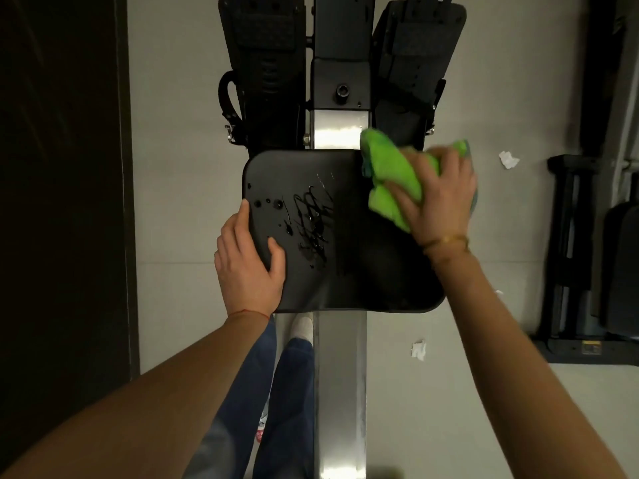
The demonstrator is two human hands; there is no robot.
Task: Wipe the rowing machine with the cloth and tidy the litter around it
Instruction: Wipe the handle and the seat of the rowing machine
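Observation:
The rowing machine's black seat (349, 271) fills the middle of the view, on a silver rail (340, 375). A dark shiny liquid smear (313, 219) lies on the seat's left half. My left hand (247, 261) grips the seat's left edge, thumb on top. My right hand (439, 195) presses a bright green cloth (389, 174) onto the seat's far right corner. Two bits of white crumpled paper lie on the floor to the right: one (508, 159) beyond my right hand, one (418, 349) beside the rail.
Black footrests (266, 74) with straps flank the rail beyond the seat. Dark gym equipment (587, 254) stands at the right on the pale floor. A dark mat (62, 202) covers the left. My legs and a white shoe (301, 326) are left of the rail.

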